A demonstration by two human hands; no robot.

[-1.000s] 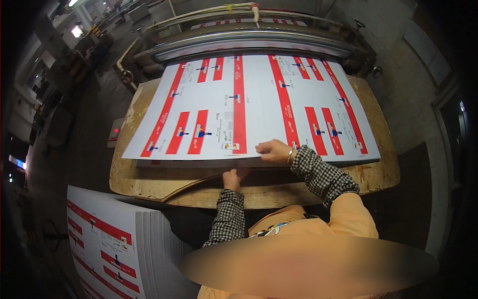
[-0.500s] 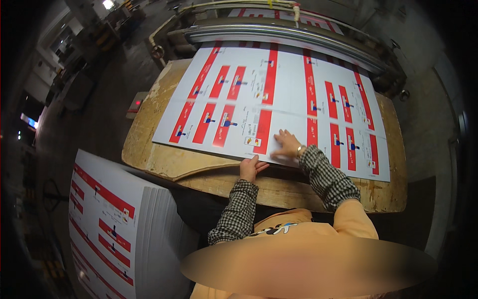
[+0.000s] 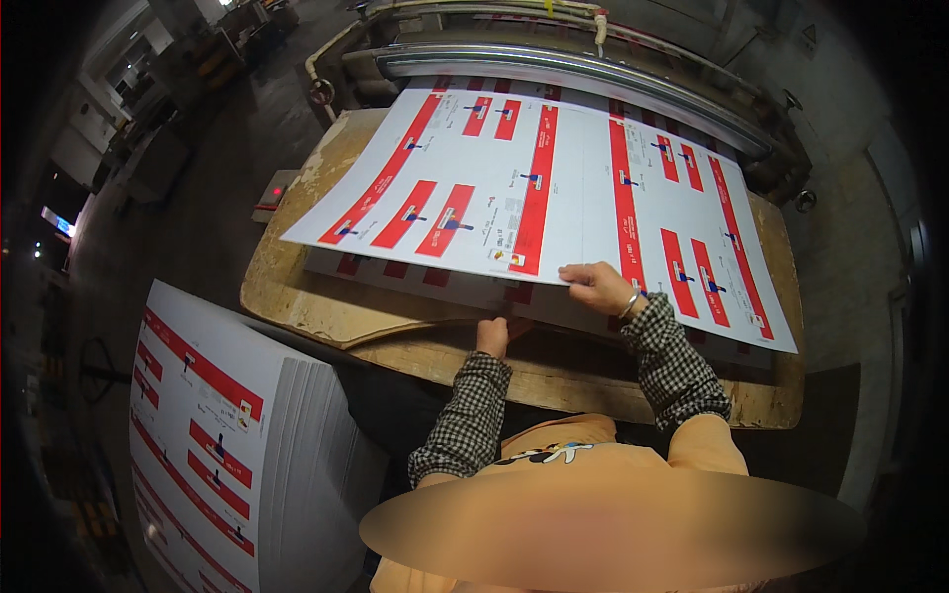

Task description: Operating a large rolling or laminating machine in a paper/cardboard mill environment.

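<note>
A large white printed sheet (image 3: 583,198) with red blocks and small blue marks slopes down from the rollers, its near edge raised. My right hand (image 3: 598,288) is closed on that near edge, thumb on top. Under it lies a lower printed sheet (image 3: 395,271) with similar red blocks, mostly covered. At this lower sheet's front edge my left hand (image 3: 494,337) is closed, its fingers partly hidden by the edge. Both sheets lie over a worn wooden table (image 3: 297,287) with rounded corners.
A long metal roller (image 3: 573,65) spans the table's far end, with pipes (image 3: 474,10) above it. At my left stands a tall stack of printed sheets (image 3: 297,474). A small box with a red light (image 3: 275,193) sits by the table's left edge.
The upper sheet's near edge has risen off the sheet below and come toward me. My right hand, open and blurred before, now grips that edge. My left hand has closed and stayed low.
</note>
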